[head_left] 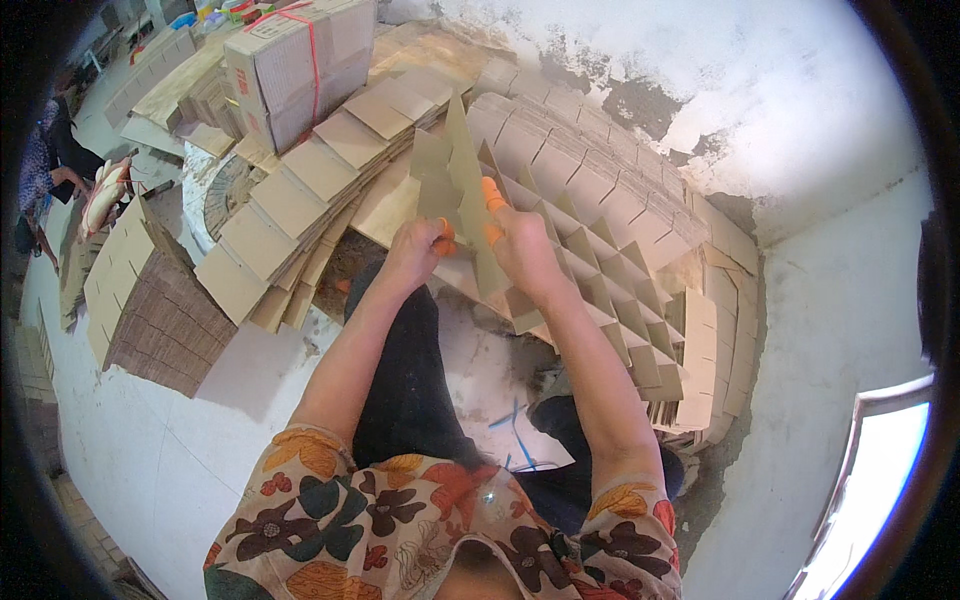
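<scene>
In front of me, both hands are at slotted cardboard strips, with orange covers on some fingertips. My right hand [525, 248] is closed on a tall cardboard strip [474, 200] that stands on edge. My left hand [416, 252] has its fingers bent at a second cardboard piece [432, 172], just left of that strip. Its fingertips are partly hidden, but they appear closed on the lower edge of this piece. Right of my right hand, an assembled cardboard divider grid [600, 262] with open square cells reaches toward the lower right.
Stacked slotted strips [590, 160] line the peeling wall behind the grid. A fanned row of cardboard sheets [290, 205] lies to the left, near a tied carton [305, 70]. Another stack [165, 310] is on the floor. A person [65, 150] is at far left.
</scene>
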